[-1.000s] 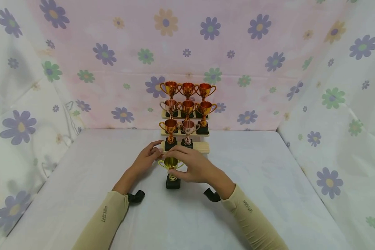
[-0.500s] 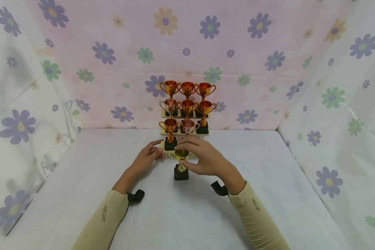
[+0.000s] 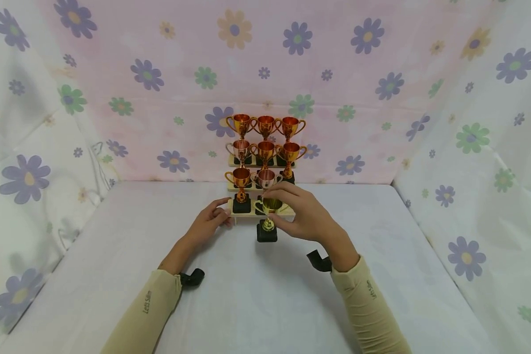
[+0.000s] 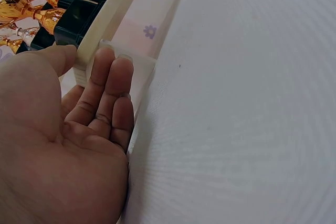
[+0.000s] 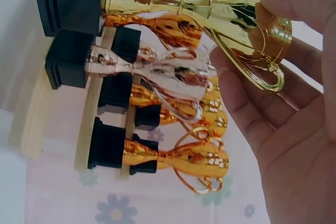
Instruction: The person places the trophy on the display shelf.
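My right hand [image 3: 307,214] pinches the cup of a bright gold trophy [image 3: 267,232] with a black base, upright in front of the lowest step. In the right wrist view this gold trophy [image 5: 231,11] is between thumb and fingers, apart from the pinkish-silver trophy [image 5: 176,80] behind it. The stepped stand [image 3: 285,211] has pale wooden steps. My left hand [image 3: 208,225] holds its lower left end; in the left wrist view the thumb touches the wooden board [image 4: 110,22] and the fingers curl by a clear side panel [image 4: 139,69]. A copper-gold trophy [image 3: 241,178] stands leftmost on the lowest step.
Several copper-gold trophies [image 3: 290,127] and a pinkish-silver one [image 3: 241,150] fill the steps behind. A white cloth [image 3: 137,246] covers the table. Flowered fabric [image 3: 172,128] rises behind the stand and at both sides. Black curved pieces [image 3: 193,278] sit at both wrists.
My right hand has carried the gold trophy rightward and forward, from before the left trophy of the lowest step to before the pinkish-silver one. The left hand stays at the stand's end.
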Tool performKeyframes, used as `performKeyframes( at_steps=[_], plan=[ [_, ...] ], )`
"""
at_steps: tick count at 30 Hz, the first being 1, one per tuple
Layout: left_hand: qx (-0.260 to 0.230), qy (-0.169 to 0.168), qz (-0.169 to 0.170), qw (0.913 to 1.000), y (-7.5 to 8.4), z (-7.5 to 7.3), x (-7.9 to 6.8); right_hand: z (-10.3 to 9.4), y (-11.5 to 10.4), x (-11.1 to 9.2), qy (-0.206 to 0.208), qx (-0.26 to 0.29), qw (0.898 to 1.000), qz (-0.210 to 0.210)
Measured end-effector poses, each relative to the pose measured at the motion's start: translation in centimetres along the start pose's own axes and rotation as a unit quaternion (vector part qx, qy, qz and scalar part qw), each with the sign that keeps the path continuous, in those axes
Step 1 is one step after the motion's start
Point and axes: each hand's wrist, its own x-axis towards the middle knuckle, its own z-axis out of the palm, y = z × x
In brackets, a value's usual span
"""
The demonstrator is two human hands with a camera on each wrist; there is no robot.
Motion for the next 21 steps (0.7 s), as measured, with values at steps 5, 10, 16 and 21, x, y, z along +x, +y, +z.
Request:
performKeyframes(
  at_steps=[5, 10, 16, 21],
  plan=[
    [0.004, 0.003, -0.006, 1.0, -0.1, 0.0, 0.1, -0.6, 0.3, -0.3, 0.014, -0.001, 1.0, 0.015],
    [0.006, 0.002, -0.01, 0.9999, -0.3, 0.0, 0.1, -1.1, 0.9, -0.5, 0.03, -0.007, 0.999, 0.02],
    [0.006, 0.002, -0.015, 0.9999, -0.1, 0.0, 0.1, -1.4, 1.7, -0.8, 0.052, -0.021, 0.998, 0.021],
    [0.004, 0.006, -0.014, 0.9999, -0.2, 0.0, 0.0, -1.3, 2.2, -0.8, 0.065, -0.021, 0.997, 0.021]
  ],
)
